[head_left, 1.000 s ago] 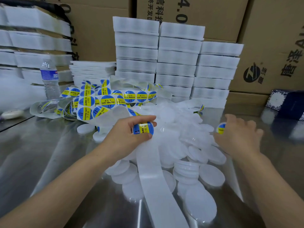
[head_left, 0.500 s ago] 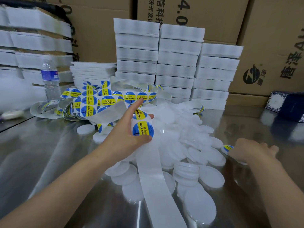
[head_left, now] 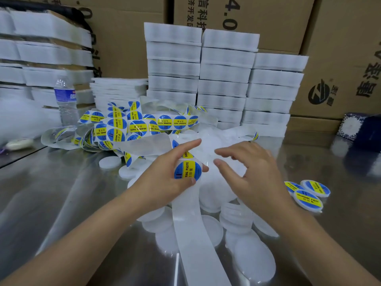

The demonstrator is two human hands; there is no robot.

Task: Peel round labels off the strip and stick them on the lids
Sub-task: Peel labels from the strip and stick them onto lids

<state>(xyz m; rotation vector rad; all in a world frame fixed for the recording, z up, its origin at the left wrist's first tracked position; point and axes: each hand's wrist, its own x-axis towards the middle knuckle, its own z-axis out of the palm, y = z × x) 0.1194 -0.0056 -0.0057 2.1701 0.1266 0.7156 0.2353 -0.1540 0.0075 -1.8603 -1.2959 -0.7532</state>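
My left hand grips the label strip, thumb under a blue-and-yellow round label and index finger stretched out above it. The spent white backing trails toward me over the table. My right hand hovers just right of that label with fingers loosely spread and nothing in them. A heap of plain white round lids lies under both hands. Three labelled lids sit on the table to the right. The unused strip of labels is tangled behind my left hand.
Stacks of white foam trays stand behind the heap, with more at far left. A water bottle stands at left. Cardboard boxes line the back. A dark patterned box is at right. The steel table is reflective.
My right hand left a labelled lid at the right and came back to the centre, close to the label. My left hand kept hold of the strip, index finger still raised.
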